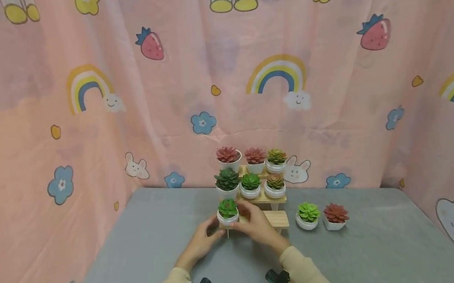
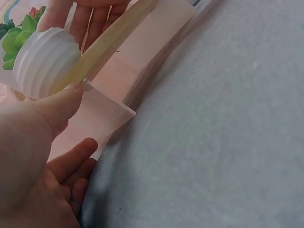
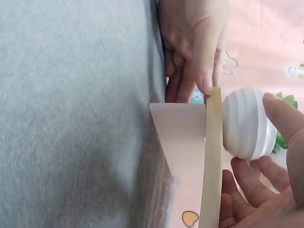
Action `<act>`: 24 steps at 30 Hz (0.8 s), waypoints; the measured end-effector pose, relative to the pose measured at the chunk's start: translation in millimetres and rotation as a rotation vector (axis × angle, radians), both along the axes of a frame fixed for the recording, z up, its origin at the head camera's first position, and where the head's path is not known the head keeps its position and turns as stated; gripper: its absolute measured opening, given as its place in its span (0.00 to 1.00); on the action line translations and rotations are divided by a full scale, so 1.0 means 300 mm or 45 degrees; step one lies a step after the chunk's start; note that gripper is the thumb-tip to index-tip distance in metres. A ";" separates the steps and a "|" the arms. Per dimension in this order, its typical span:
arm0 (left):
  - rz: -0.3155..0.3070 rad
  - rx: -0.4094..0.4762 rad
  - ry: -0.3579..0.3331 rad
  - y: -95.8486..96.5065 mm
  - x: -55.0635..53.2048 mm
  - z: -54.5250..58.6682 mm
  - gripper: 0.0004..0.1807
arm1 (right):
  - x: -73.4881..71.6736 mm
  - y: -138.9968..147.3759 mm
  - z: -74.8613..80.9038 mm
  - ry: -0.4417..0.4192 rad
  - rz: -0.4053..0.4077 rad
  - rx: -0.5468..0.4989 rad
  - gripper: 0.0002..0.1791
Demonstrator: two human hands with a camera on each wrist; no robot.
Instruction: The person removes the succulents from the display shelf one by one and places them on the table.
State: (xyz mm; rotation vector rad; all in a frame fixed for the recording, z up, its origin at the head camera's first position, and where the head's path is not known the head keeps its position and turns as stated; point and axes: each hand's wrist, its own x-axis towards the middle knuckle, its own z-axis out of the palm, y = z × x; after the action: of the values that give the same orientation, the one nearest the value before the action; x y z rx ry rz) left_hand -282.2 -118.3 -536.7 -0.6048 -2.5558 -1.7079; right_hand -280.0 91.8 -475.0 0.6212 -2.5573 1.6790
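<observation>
Green plant (image 1: 227,207) in a white ribbed pot (image 3: 242,124): located at the left end of the bottom shelf (image 1: 277,218) of the stand, pot base against the board as far as we can see.

Right grip (image 1: 257,225): holding the pot, thumb on one side near the rim, fingertips on the other. Left grip (image 1: 201,242): loosely spread, thumb tip on the shelf's end, fingers beside the white leg panel (image 3: 179,130); we cannot tell whether it presses.

Handling, our estimate: light, since a few fingertips seem enough. We judge the pot wall stiff and smooth, perhaps a little slippery, with the ridges giving some purchase. Leaves look like soft plastic, liable to bend or pull loose. The rounded pot could rock or roll if nudged low on one side.

Where to hold: we would take the pot at its widest band, thumb opposite fingers, clear of the leaves, squeezing gently. The shelf appears thin; we would steady its end during placing and keep knuckles off the plants behind.
</observation>
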 end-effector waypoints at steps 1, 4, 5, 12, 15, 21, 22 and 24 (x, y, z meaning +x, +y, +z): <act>-0.004 0.008 -0.003 -0.002 -0.001 -0.001 0.33 | -0.002 -0.004 -0.001 -0.005 0.000 -0.006 0.33; -0.008 0.030 -0.011 -0.004 -0.003 -0.004 0.33 | -0.001 -0.013 0.001 -0.016 -0.011 -0.009 0.33; -0.004 0.027 -0.015 -0.004 -0.002 -0.005 0.33 | 0.001 -0.015 0.003 -0.023 -0.021 -0.004 0.33; 0.008 0.023 -0.012 -0.001 -0.003 0.000 0.33 | -0.006 -0.028 0.008 -0.035 -0.094 0.069 0.35; 0.013 0.015 -0.015 -0.001 0.001 0.002 0.33 | -0.006 -0.028 0.005 -0.034 -0.088 0.078 0.37; 0.006 -0.001 -0.008 -0.002 0.006 -0.002 0.33 | -0.001 -0.026 -0.001 -0.040 -0.083 0.027 0.36; 0.008 0.002 -0.008 -0.002 0.006 -0.004 0.33 | 0.000 -0.025 -0.003 -0.038 -0.082 0.015 0.36; 0.013 0.011 -0.007 -0.004 0.008 -0.007 0.33 | 0.007 -0.026 -0.003 -0.040 -0.084 -0.006 0.35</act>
State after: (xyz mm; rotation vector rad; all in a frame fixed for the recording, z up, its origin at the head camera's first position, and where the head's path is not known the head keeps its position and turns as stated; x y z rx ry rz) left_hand -279.7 -119.4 -538.8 -0.5868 -2.5491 -1.7196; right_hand -278.0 84.2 -475.9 0.5088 -2.5638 1.6869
